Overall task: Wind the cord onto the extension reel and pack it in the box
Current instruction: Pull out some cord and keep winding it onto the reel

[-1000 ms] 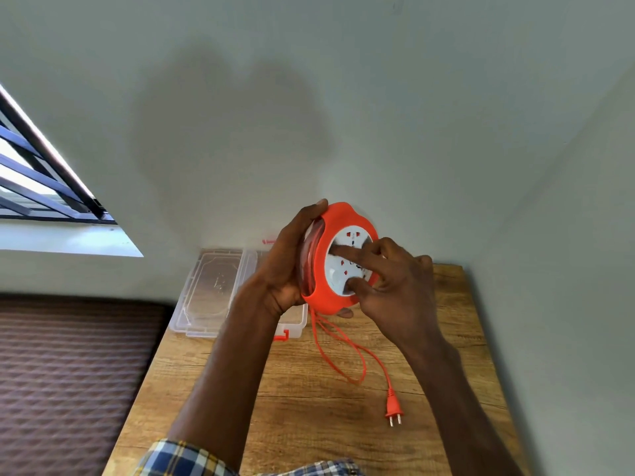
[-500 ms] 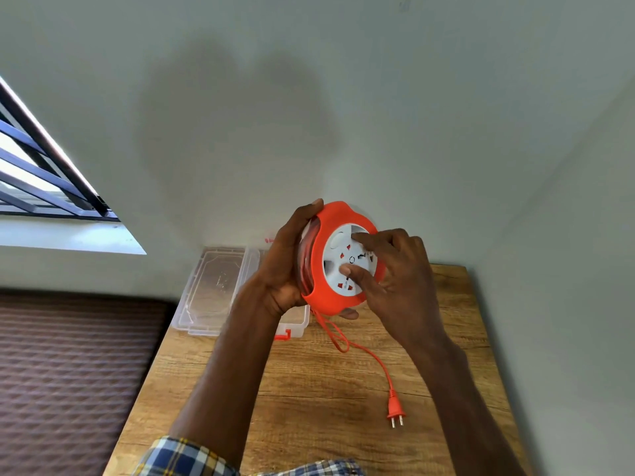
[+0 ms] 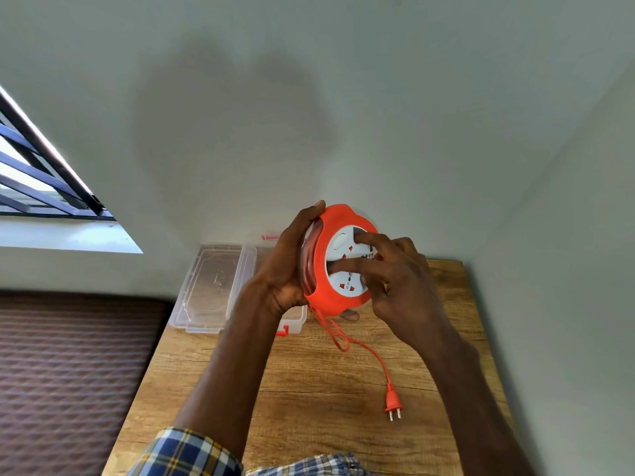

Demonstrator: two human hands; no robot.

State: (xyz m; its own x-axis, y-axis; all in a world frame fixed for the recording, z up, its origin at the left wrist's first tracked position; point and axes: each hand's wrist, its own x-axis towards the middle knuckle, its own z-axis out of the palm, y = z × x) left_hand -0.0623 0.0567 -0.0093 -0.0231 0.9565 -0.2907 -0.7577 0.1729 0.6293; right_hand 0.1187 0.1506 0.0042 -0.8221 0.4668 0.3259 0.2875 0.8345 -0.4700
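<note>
Winding was the step in hand: past the clear plastic box (image 3: 213,286), open on the wooden tabletop (image 3: 309,389), our left hand (image 3: 285,269) gripped the round orange extension reel (image 3: 330,290) while our right hand (image 3: 395,280) pressed fingers (image 3: 350,266) on its white socket face. Since earlier frames the orange cord (image 3: 374,359) had shortened; next we would need more turns to draw in the plug (image 3: 393,403).

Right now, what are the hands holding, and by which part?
The left hand grips the orange extension reel by its rim. The right hand presses fingers on the reel's white socket face.
</note>
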